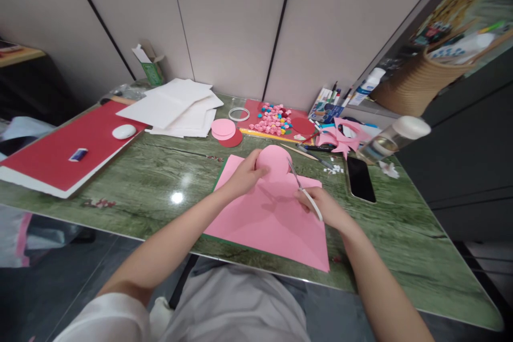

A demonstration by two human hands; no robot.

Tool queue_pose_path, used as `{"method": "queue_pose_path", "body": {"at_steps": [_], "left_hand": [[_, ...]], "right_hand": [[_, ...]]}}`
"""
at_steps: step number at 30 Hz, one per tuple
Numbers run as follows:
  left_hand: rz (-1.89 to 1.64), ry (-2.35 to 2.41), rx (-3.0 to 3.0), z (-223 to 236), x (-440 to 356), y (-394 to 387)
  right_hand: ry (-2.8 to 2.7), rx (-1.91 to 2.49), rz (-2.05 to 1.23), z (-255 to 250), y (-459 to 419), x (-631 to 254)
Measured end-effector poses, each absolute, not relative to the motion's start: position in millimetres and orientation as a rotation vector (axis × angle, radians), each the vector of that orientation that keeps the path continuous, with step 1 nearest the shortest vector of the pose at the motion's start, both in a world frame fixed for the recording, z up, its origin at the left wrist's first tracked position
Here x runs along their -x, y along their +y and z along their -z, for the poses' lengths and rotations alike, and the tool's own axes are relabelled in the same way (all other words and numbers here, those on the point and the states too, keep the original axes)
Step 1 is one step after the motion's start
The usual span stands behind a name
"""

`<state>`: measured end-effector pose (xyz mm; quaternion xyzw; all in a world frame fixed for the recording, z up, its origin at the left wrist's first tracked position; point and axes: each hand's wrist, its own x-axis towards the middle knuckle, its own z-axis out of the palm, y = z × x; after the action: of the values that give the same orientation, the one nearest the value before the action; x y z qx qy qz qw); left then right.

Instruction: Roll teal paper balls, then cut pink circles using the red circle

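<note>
My left hand (249, 172) is closed on the left edge of a round pink paper piece (274, 160), held up over the table. In my right hand (315, 204) is a pair of scissors (311, 203) with white handles, its blades pointing up and left at the circle's right edge. Whether the blades are open or touching the paper is hard to tell. Below both hands lies a large pink paper sheet (276, 230), with a thin green edge showing under its left and bottom sides.
Behind my hands lie pink circles (223, 128), a red circle (231, 139), a yellow pencil (276, 135) and many small coloured pieces (272, 120). White sheets (172, 107) and a red board (76, 149) are left. A phone (360, 179), bottle (393, 139) and pink scraps (344, 136) stand or lie right.
</note>
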<state>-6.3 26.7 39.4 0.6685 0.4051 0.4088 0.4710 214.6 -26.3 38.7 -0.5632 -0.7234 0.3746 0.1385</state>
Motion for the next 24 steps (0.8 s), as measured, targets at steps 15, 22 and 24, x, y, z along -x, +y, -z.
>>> {"method": "queue_pose_path", "body": {"at_steps": [15, 22, 24], "left_hand": [[-0.904, 0.971, -1.629, -44.3, 3.8, 22.2], [-0.954, 0.985, -1.641, -40.4, 4.8, 25.2], [-0.959, 0.996, -1.645, -39.7, 5.1, 26.2]], "right_hand": [[-2.079, 1.592, -1.068, -35.7, -26.7, -209.6], [-2.073, 1.599, -1.075, -37.2, -25.8, -209.4], [-2.069, 1.598, -1.081, -36.7, -25.3, -209.7]]}}
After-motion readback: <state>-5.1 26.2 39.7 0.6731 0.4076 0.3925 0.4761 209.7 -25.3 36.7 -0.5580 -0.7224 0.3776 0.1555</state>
